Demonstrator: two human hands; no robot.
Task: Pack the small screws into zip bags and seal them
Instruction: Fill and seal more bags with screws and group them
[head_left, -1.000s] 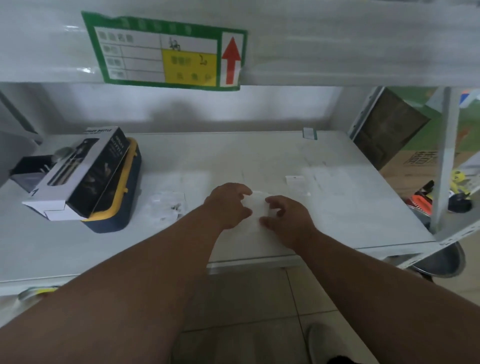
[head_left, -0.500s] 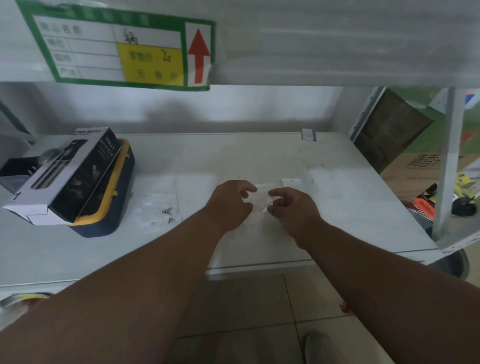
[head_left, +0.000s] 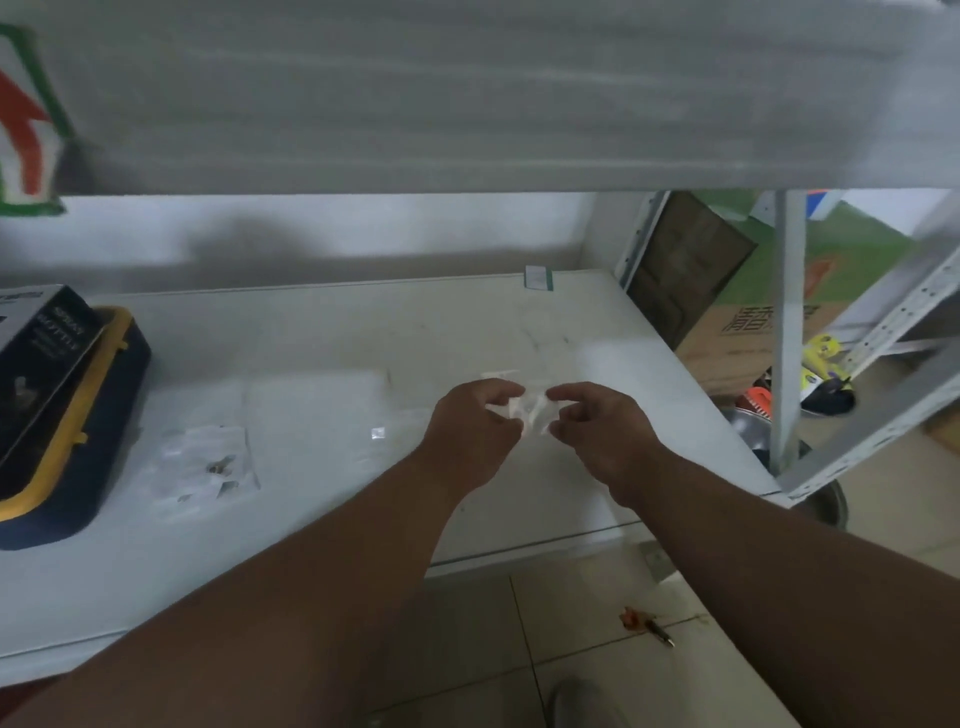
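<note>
Since a moment ago both hands have lifted the little bag up off the shelf, and the view has swung to the right, so the green sign is now only a corner at the far left. The big white shelf (head_left: 322, 332) holds everything. On its left sits a dark blue case with a yellow rim (head_left: 88, 441), with a black box (head_left: 36, 358) lying on top. Near the case lie some clear bags with small screws (head_left: 221, 465) in them (they are blurry, so I cannot count them). In the middle, the left hand (head_left: 475, 434) and the right hand (head_left: 602, 434) each pinch one side of a small clear zip bag (head_left: 531, 410), held just above the shelf between them. I think the step now is to open or close the bag's top; I cannot tell which, or if screws are inside. To do it well, keep the top edge up so nothing falls out, hold it close over the shelf, and press along the whole strip from one end to the other.
</note>
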